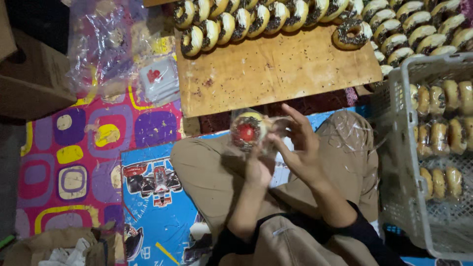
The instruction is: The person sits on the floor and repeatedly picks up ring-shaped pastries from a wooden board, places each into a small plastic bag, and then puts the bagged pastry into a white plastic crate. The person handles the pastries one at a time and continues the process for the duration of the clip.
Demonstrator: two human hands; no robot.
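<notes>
My left hand [259, 165] grips a chocolate-sprinkled donut in a clear plastic wrapper [248, 131] with a red round sticker on it, held above my lap. Fingers spread, my right hand [299, 143] touches the wrapper's right side. I sit cross-legged in tan trousers [207, 172]. A wooden board [276, 69] lies just beyond my knees, and rows of unwrapped sprinkled donuts [246, 19] stand on edge along its far side. One donut [352, 33] lies flat at the board's right end.
A white plastic crate [401, 148] at my right holds wrapped donuts [438, 133]. Clear plastic bags [101, 44] and a stack of small white packets [158, 79] lie to the left on a colourful patterned mat [79, 148]. Cardboard boxes [34, 79] stand at far left.
</notes>
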